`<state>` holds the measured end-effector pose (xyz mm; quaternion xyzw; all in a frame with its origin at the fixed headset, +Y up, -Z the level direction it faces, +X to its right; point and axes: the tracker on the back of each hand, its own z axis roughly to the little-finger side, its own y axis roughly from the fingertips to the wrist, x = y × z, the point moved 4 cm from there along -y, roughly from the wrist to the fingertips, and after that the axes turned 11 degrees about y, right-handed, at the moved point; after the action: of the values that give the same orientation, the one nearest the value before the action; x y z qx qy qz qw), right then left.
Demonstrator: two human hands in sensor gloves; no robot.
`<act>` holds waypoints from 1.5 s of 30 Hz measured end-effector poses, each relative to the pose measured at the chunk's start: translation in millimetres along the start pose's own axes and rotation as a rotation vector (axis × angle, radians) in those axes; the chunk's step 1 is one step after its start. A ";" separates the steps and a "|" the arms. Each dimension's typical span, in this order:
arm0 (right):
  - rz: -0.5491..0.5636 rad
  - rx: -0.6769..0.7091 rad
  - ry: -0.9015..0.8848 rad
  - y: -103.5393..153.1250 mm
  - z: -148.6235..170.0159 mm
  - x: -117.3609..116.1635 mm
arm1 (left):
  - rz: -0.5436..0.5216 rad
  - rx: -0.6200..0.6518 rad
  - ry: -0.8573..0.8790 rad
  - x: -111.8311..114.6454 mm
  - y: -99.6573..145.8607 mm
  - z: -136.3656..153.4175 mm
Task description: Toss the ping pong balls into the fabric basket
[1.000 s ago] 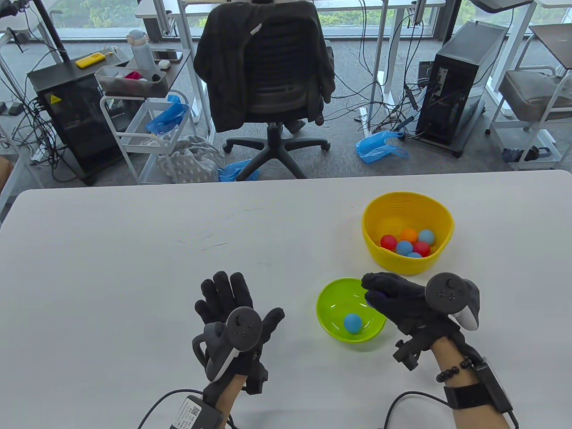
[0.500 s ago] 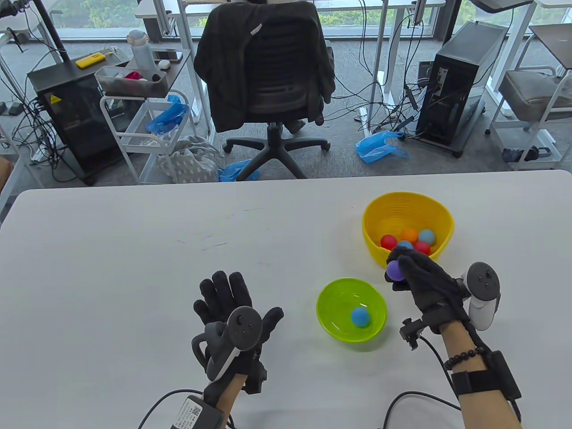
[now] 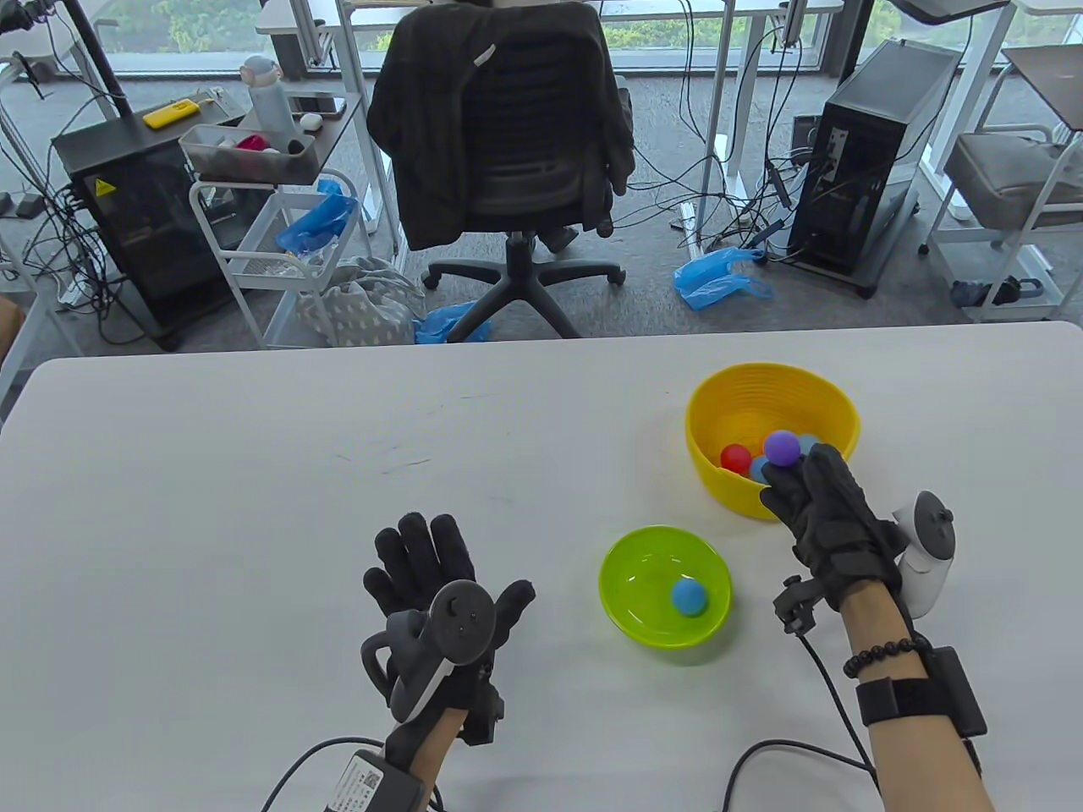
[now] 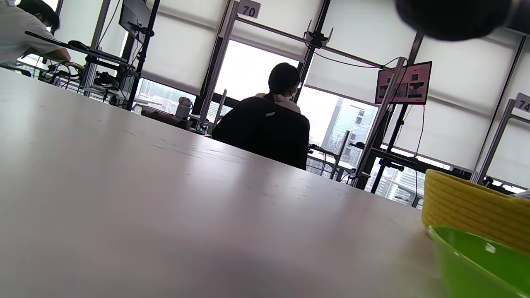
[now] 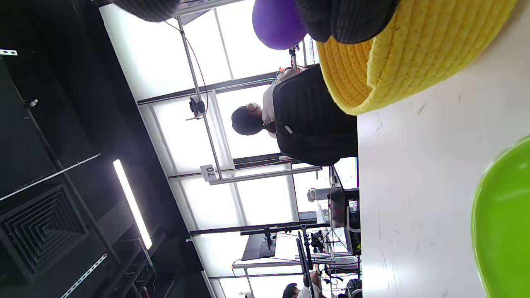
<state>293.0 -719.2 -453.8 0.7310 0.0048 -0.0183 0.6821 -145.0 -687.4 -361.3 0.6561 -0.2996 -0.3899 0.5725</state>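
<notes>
White tag on window frame: "70". Second tag, cut off: "74".

You see the right hand covering the yellow basket's near rim and several balls inside. Left wrist view: green bowl cut off at lower right, a blurred dark fingertip at the top edge.
</notes>
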 end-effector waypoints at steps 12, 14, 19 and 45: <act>0.098 0.181 0.316 24.8 -34.9 -18.1 | 0.004 0.015 0.018 1.4 0.7 -1.6; 0.083 0.230 0.456 29.8 -42.3 -30.9 | 0.005 0.020 0.020 1.8 1.2 -2.3; 0.032 0.354 0.897 40.1 -48.2 -76.9 | 0.009 0.026 0.024 2.9 1.6 -3.3; -0.520 0.140 1.818 36.0 14.5 -188.2 | 0.008 0.032 0.013 2.8 1.1 -5.1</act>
<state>105.8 -732.8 -412.6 0.4804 0.6959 0.4065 0.3460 -139.2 -687.3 -360.4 0.6666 -0.3047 -0.3785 0.5653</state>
